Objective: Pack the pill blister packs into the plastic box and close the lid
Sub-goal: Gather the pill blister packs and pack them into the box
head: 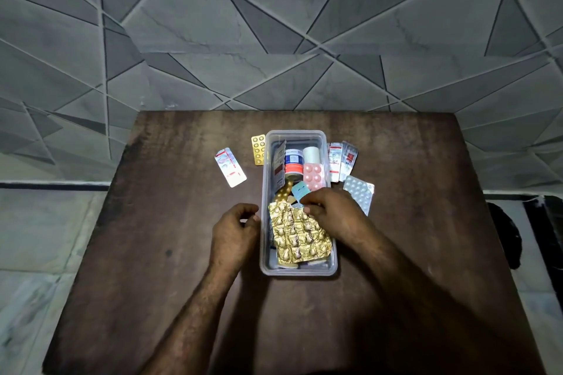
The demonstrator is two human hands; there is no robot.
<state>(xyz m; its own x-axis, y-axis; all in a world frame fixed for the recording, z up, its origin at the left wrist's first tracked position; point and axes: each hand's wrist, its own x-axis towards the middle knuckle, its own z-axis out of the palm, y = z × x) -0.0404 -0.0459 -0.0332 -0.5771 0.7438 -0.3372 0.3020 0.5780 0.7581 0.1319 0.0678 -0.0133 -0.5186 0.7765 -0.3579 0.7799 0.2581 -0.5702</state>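
Clear rectangular plastic box (297,135), table centre, part-filled. Right hand (332,210) pinches crinkled gold foil blister sheet (300,234) at near end; press flat. Left hand (236,230) curled empty, steadying left wall.

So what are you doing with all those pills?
A person is packing medicine into a clear plastic box on a brown table. The right hand is over the box, fingers on a crinkled gold blister pack lying on top of the other things inside. The left hand rests against the box's left side. Several packs are still outside: a yellow pack and a white pack on the left, silver packs on the right. No lid is visible.
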